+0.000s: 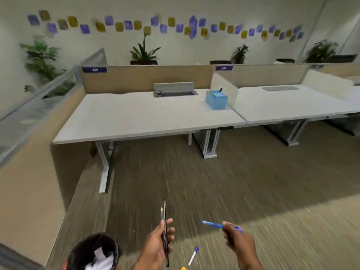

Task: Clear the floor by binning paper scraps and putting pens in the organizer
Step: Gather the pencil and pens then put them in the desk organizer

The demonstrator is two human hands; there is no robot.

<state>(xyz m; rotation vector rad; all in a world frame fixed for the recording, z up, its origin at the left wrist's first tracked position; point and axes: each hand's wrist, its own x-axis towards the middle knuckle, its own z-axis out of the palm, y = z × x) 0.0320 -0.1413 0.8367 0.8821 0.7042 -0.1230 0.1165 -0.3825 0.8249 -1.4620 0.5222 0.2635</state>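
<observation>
Both hands are loaded, the left hand [159, 242] gripping a dark pen [165, 230], the right hand [236, 239] a blue pen [214, 224]; the blue organizer [216, 99] sits ahead on the worktop [136, 117], nearer the right.

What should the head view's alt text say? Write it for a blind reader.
Left hand holds a pencil and black pen; right hand holds a blue pen. A white pen lies on the carpet, before a desk with a blue organizer.
</observation>
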